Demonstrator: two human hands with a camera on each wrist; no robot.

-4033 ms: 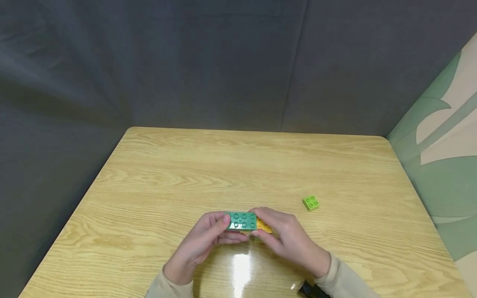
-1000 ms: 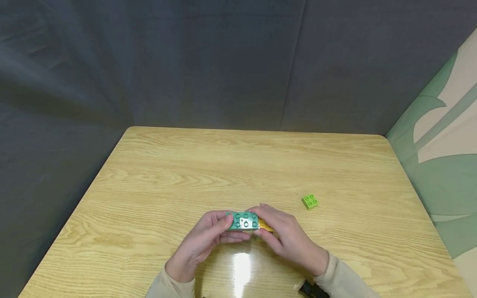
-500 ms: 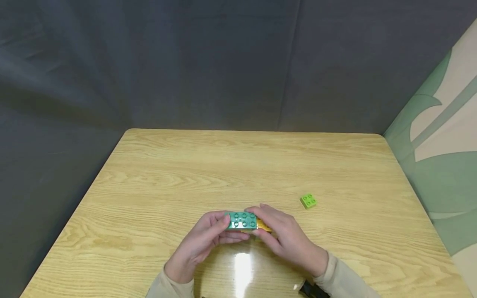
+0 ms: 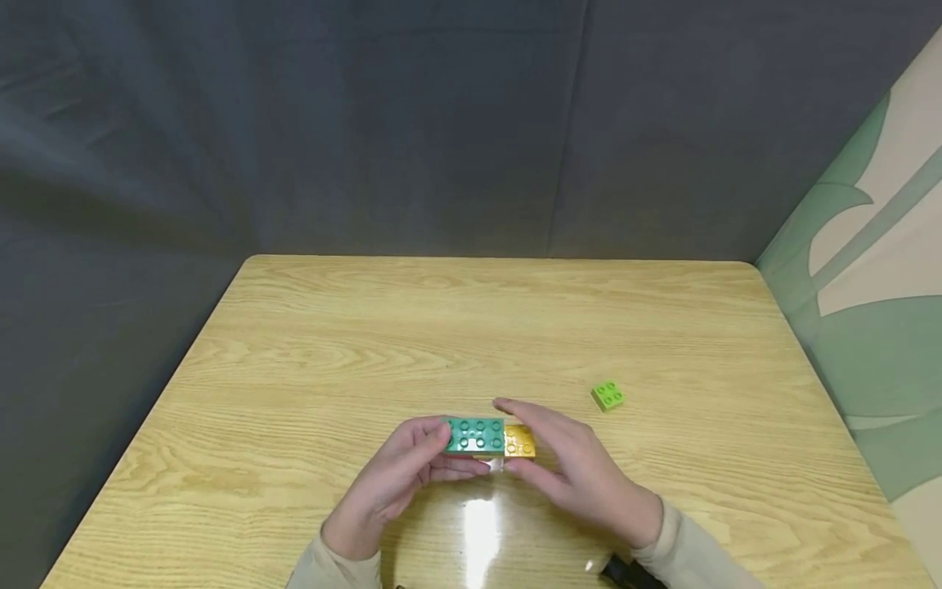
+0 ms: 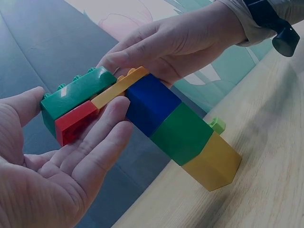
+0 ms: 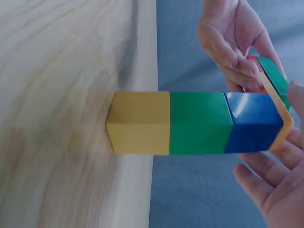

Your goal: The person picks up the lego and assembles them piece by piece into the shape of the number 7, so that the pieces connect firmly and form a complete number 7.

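A toy-brick build stands upright at the table's near side. Its column stacks a yellow block (image 5: pixel 213 166), a green block (image 5: pixel 181 133) and a blue block (image 5: pixel 153 102), topped by a thin orange-yellow plate (image 4: pixel 519 442). A long green brick (image 4: pixel 474 436) lies over the plate's left part, and a red brick (image 5: pixel 76 122) sits under the green one's left end. My left hand (image 4: pixel 390 491) grips that end, thumb on the green brick, fingers beneath the red one. My right hand (image 4: pixel 589 474) is spread around the plate's right end, thumb and forefinger apart from it.
A small lime-green brick (image 4: pixel 607 396) lies on the wooden table (image 4: pixel 471 327), right of and beyond the build. A black device (image 4: pixel 629 573) shows by the right sleeve. Dark cloth (image 4: pixel 412 131) hangs behind the table, and a leaf-patterned curtain (image 4: pixel 883 368) at the right.
My right hand has let go of the bricks, its fingers spreading and drawing back slightly to the right, which uncovers the yellow plate's end. My left hand keeps its grip almost unmoved.
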